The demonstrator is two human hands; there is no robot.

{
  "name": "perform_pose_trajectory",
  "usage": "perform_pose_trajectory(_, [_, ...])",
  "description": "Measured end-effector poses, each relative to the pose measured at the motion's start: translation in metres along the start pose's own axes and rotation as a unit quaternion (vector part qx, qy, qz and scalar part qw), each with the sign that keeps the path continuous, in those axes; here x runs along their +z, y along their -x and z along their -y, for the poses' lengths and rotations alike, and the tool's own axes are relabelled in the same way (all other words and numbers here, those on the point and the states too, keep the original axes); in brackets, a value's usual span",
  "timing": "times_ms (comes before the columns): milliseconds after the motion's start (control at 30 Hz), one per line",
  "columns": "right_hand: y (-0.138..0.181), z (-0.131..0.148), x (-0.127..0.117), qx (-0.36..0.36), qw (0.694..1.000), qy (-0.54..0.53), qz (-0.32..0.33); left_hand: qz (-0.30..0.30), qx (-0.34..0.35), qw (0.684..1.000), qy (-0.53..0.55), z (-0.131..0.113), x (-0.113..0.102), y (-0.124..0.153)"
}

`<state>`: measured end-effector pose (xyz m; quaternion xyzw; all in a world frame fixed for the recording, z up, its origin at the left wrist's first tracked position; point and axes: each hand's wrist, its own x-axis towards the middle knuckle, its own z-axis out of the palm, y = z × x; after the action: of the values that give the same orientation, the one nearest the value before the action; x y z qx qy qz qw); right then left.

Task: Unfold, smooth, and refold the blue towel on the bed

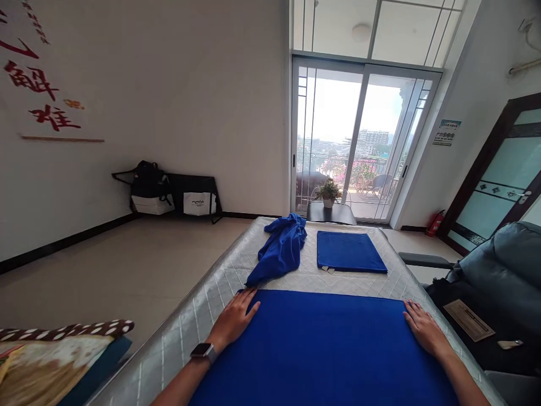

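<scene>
A large blue towel (329, 344) lies spread flat on the quilted grey table (211, 299) right in front of me. My left hand (234, 320) rests flat on the towel's far left corner, fingers stretched out, with a watch on the wrist. My right hand (422, 326) lies flat on the far right corner, fingers apart. Neither hand holds anything. Beyond the spread towel sit a crumpled blue towel (281, 251) on the left and a neatly folded blue towel (349, 252) on the right.
A grey armchair (507, 270) stands close on the right, a patterned cushion (51, 355) at lower left. Past the table's far end are a small dark table with a potted plant (328, 194) and glass balcony doors (359, 141). Bags (152, 189) sit against the left wall.
</scene>
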<state>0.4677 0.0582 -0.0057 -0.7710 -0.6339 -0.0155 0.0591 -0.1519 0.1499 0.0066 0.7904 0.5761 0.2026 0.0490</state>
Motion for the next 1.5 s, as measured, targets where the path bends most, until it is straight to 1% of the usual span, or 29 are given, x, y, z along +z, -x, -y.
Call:
perform_pose_trajectory(67, [0.003,0.033,-0.015,0.0,1.0,-0.001,-0.023,0.002,-0.002,1.0,0.001,-0.001,-0.001,0.0])
perform_pose_trajectory(100, [0.006,0.056,-0.023,-0.012,0.999,-0.006,-0.038,0.003,-0.002,1.0,0.001,-0.001,-0.001,0.001])
perform_pose_trajectory(133, [0.008,0.083,-0.029,-0.041,0.998,-0.017,-0.048,0.002,-0.001,1.0,0.001,-0.001,-0.001,0.001])
perform_pose_trajectory(200, [0.014,0.147,-0.038,-0.1,0.994,-0.028,-0.045,-0.002,0.001,1.0,0.001,-0.002,-0.002,0.001])
perform_pose_trajectory(267, [0.021,0.218,-0.04,-0.17,0.984,-0.045,-0.032,-0.007,0.001,1.0,-0.001,-0.003,-0.003,0.001])
perform_pose_trajectory(333, [0.027,0.286,-0.038,-0.251,0.963,-0.093,-0.012,-0.008,0.001,1.0,-0.006,-0.002,-0.002,0.001])
perform_pose_trajectory(400, [0.033,0.345,-0.033,-0.294,0.946,-0.135,0.01,-0.012,0.002,1.0,-0.01,-0.001,0.0,0.001])
perform_pose_trajectory(433, [0.035,0.37,-0.029,-0.306,0.94,-0.15,0.015,-0.014,0.003,1.0,-0.011,0.0,0.001,0.0])
perform_pose_trajectory(500, [0.037,0.407,-0.021,-0.316,0.933,-0.17,0.027,-0.019,0.005,1.0,-0.014,0.002,0.004,0.0])
perform_pose_trajectory(533, [0.038,0.419,-0.016,-0.314,0.933,-0.175,0.033,-0.021,0.006,1.0,-0.015,0.003,0.005,0.0])
perform_pose_trajectory(600, [0.038,0.43,-0.008,-0.304,0.934,-0.182,0.047,-0.024,0.007,1.0,-0.016,0.004,0.005,0.0])
perform_pose_trajectory(667, [0.036,0.426,-0.002,-0.294,0.936,-0.185,0.056,-0.02,0.005,1.0,-0.013,0.004,0.004,0.0])
perform_pose_trajectory(700, [0.035,0.418,-0.001,-0.288,0.938,-0.185,0.059,-0.016,0.002,1.0,-0.011,0.003,0.002,0.0])
perform_pose_trajectory(767, [0.031,0.394,-0.001,-0.275,0.943,-0.177,0.067,-0.006,-0.004,1.0,-0.01,0.002,0.0,0.001])
perform_pose_trajectory(867, [0.026,0.34,-0.009,-0.257,0.95,-0.157,0.087,0.001,-0.006,1.0,-0.011,0.0,-0.004,0.001])
perform_pose_trajectory(1000, [0.021,0.25,-0.021,-0.237,0.956,-0.133,0.111,0.007,-0.006,1.0,-0.008,0.002,-0.003,0.001])
perform_pose_trajectory(1067, [0.019,0.205,-0.023,-0.204,0.966,-0.12,0.108,0.011,-0.006,1.0,-0.007,0.006,-0.001,0.001])
perform_pose_trajectory(1167, [0.016,0.146,-0.018,-0.126,0.984,-0.098,0.073,0.011,-0.001,1.0,-0.004,0.012,0.004,0.0])
perform_pose_trajectory(1233, [0.014,0.115,-0.012,-0.081,0.992,-0.084,0.05,0.008,0.001,1.0,-0.001,0.017,0.008,-0.001])
perform_pose_trajectory(1300, [0.011,0.09,-0.004,-0.048,0.996,-0.07,0.038,0.013,-0.002,1.0,0.001,0.021,0.012,-0.002])
perform_pose_trajectory(1500, [0.005,0.027,0.018,0.059,0.998,-0.023,0.02,0.031,0.001,1.0,0.0,0.035,0.022,-0.004])
